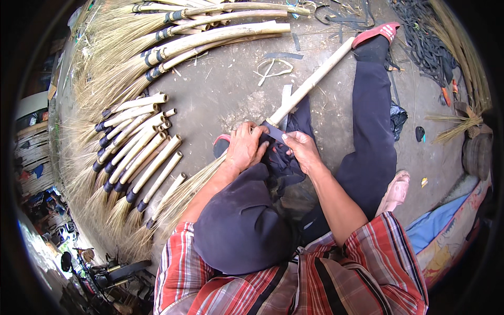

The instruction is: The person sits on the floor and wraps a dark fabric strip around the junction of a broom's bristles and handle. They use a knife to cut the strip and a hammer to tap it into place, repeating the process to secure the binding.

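Note:
A broom with a pale bamboo handle (313, 80) lies slantwise across my legs, and its straw bristles (197, 181) run down past my left forearm. My left hand (245, 145) is closed round the broom at the neck, where handle and bristles meet. Stretched across from that neck is a flat dark strip (276, 133), its near end pinched in the fingers of my right hand (303, 151). The handle's far tip is against my outstretched right foot, which wears a red sandal (379, 34). Dark crumpled material (286, 165) hangs just below my hands.
Short-handled brooms (139, 152) lie in a row at the left, with several long-handled brooms (210, 44) beyond them. A heap of dark strips (428, 39) and a straw bundle (462, 125) are at the right. A pink sandal (396, 193) rests beside my right leg.

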Motion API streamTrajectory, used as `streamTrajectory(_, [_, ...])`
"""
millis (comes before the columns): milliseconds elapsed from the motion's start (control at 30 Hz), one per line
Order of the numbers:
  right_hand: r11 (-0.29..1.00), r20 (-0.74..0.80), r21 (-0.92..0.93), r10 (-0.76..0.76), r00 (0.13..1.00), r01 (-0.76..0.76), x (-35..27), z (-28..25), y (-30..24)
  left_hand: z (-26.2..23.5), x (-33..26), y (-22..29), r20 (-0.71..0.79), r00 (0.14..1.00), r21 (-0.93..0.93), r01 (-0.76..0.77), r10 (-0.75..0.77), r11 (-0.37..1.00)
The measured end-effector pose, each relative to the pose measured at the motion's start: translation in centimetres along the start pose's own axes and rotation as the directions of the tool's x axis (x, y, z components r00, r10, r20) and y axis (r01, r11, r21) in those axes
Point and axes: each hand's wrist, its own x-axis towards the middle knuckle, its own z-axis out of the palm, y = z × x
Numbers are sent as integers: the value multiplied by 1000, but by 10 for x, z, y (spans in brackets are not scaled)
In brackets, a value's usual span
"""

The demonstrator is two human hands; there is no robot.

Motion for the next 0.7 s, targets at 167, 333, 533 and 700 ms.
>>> streamTrajectory(167, [988, 46, 121, 91, 995, -96, -3, -3, -10, -11, 16, -9, 43, 999, -169, -13, 20, 986])
streamTrajectory(333, [993, 49, -22, 115, 992, -114, 2, -3, -18, 0, 20, -1, 65, 973, 28, 219, -220, 975])
streamTrajectory(533, [985, -56, -174, 3, 998, -12, 12, -2, -3, 11, 36, -22, 160, 891, 86, 417, -426, 905])
streamTrajectory(700, [989, -11, -150, -19, 1000, 17, 40, 0, 10, 10, 43, -55, 714, 692, -598, 682, -107, 421])
